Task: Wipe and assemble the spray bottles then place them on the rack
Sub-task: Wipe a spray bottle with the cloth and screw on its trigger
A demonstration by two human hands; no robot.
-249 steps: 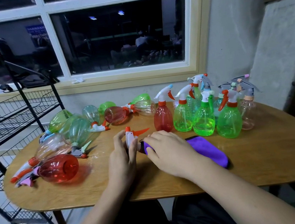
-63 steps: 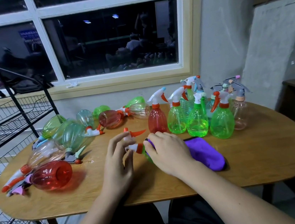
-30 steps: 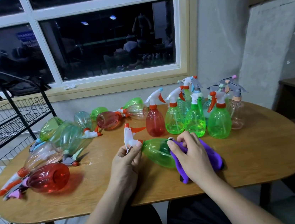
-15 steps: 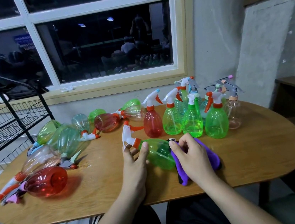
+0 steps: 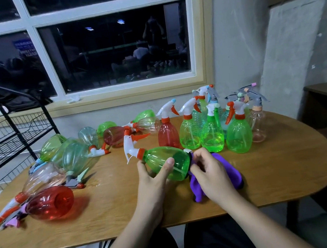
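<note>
You gripped green bottle (image 5: 163, 161), sprayer (image 5: 130, 148) on, in left hand (image 5: 153, 187); right hand (image 5: 210, 175) clutched cloth (image 5: 232, 173) at base. None seen on rack (image 5: 16, 142).

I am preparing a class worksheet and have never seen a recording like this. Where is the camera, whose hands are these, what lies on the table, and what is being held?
There is no machine here. A person wears one wide-angle camera on the head, so you look forward and down at their own two bare hands. The left hand grips a green spray bottle with a white and orange trigger head, held on its side. The right hand holds a purple cloth against the bottle's base, as if wiping it. On the wooden table, a group of upright bottles stands behind the hands. To the left, others lie on their sides, with a red bottle nearest. A black wire rack stands at the table's left.
</note>
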